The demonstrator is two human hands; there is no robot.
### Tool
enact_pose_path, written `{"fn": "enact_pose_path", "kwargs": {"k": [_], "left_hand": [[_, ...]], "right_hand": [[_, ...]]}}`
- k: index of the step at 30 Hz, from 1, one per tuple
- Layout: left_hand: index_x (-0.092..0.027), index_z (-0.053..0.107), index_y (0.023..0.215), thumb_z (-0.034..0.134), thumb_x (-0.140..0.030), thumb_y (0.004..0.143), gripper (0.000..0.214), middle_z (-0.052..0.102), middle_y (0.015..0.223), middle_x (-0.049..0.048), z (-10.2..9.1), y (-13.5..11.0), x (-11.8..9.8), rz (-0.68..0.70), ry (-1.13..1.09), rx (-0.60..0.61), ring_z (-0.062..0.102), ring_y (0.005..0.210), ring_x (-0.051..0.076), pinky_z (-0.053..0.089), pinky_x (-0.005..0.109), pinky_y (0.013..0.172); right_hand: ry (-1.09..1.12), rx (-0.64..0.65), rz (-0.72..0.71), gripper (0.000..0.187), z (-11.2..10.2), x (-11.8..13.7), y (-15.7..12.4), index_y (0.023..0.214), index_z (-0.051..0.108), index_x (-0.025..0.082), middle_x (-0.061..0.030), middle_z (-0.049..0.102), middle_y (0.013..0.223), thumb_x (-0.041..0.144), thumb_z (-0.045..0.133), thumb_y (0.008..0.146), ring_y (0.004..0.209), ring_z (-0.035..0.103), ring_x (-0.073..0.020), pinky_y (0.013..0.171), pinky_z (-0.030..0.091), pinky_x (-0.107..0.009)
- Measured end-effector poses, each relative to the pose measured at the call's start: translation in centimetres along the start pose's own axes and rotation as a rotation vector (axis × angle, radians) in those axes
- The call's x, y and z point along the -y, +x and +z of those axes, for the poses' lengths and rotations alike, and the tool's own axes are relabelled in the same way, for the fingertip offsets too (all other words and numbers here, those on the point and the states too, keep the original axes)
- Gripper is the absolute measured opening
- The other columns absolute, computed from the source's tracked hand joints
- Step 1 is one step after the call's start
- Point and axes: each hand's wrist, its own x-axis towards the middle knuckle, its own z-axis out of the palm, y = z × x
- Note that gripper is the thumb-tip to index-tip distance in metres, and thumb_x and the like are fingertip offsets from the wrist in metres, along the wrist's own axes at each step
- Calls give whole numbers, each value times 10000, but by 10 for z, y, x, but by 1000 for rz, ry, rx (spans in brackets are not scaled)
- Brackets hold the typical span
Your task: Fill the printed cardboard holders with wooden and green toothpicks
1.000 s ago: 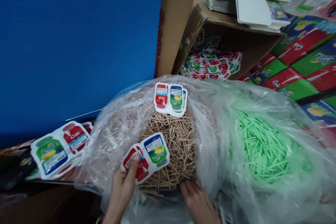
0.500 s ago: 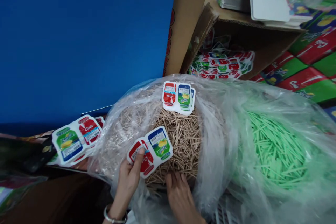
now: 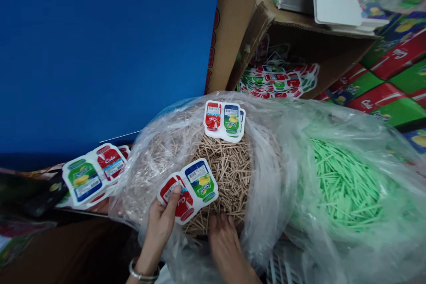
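Note:
My left hand (image 3: 162, 219) grips a double jar-shaped card (image 3: 189, 190), thumb on its red Cola half; the other half is a green and blue Sprite jar. It hangs over a clear plastic bag (image 3: 266, 186) filled with short brown sticks (image 3: 233, 166). At the bag's near side my right hand (image 3: 224, 239) has its fingers curled down among the sticks. The fingertips are buried, so what they hold is hidden. Two overlapping jar cards (image 3: 222, 120) lie on the bag's far side. More such cards (image 3: 95, 173) lie stacked to the left.
Right of the brown sticks is another clear bag with light green sticks (image 3: 346, 186). Behind it, an open cardboard box (image 3: 333, 57) holds many jar cards (image 3: 279, 80). Printed Cola and Sprite boxes (image 3: 382, 97) are piled at right. A large blue panel (image 3: 106, 53) stands at back left.
The whole scene has shifted slightly left and up in view. My left hand still holds the card, and my right hand stays down in the brown sticks.

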Motion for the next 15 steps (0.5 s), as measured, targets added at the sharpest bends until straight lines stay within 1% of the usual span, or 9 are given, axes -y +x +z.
{"fn": "enact_pose_path", "kwargs": {"k": [3, 6, 8, 9, 10, 12, 14, 15], "left_hand": [[-117, 690, 845, 719, -460, 655, 393, 744, 623, 24, -2, -1, 1, -16, -1, 17, 699, 575, 224, 569, 270, 510], [-114, 689, 846, 721, -439, 665, 373, 748, 637, 28, -4, 0, 1, -29, -28, 23, 706, 606, 236, 577, 282, 523], [-114, 692, 845, 729, -420, 664, 357, 749, 638, 31, -7, 1, -1, -27, -63, 12, 710, 629, 247, 583, 291, 534], [-119, 694, 849, 735, -404, 662, 344, 750, 637, 29, -7, 2, -4, -23, -94, 1, 712, 634, 248, 585, 294, 543], [-127, 695, 857, 747, -381, 655, 329, 751, 642, 24, -8, 2, -8, -18, -134, -14, 714, 639, 247, 588, 297, 557], [-147, 697, 861, 775, -325, 629, 302, 755, 663, 13, -8, 1, -17, -9, -227, -66, 717, 646, 243, 593, 303, 590], [-152, 700, 835, 789, -250, 607, 264, 758, 691, 14, -6, -1, -30, -14, -311, -121, 718, 657, 242, 595, 305, 619], [-151, 701, 829, 779, -210, 613, 237, 759, 707, 18, -5, -2, -35, -25, -346, -136, 718, 661, 239, 595, 306, 631]], "right_hand": [[-1, -26, -145, 193, 14, -11, -4, 828, 604, 137, -127, 652, 811, 14, 481, 744, 840, 593, -280, 760, 451, -443], [-19, -175, -367, 253, 28, -25, -13, 1007, 593, 96, -146, 658, 991, 75, 487, 777, 1005, 556, -281, 861, 413, -429], [-24, -254, -448, 314, 29, -32, -16, 1095, 559, 75, -144, 640, 1076, 111, 474, 794, 1089, 509, -281, 920, 376, -423], [-13, -256, -460, 330, 25, -34, -16, 1113, 551, 75, -137, 637, 1090, 117, 472, 796, 1110, 495, -278, 936, 363, -419], [5, -229, -443, 332, 20, -35, -14, 1111, 553, 82, -127, 641, 1082, 111, 475, 790, 1112, 493, -272, 943, 356, -412], [57, -105, -351, 313, 3, -33, -7, 1056, 580, 104, -113, 657, 1021, 77, 491, 757, 1078, 515, -266, 936, 361, -405], [133, 46, -214, 260, -17, -31, 3, 953, 603, 130, -101, 665, 916, 51, 495, 730, 995, 551, -273, 893, 387, -421], [189, 90, -154, 225, -27, -30, 8, 907, 603, 143, -96, 659, 875, 51, 485, 738, 949, 564, -274, 853, 407, -421]]}}
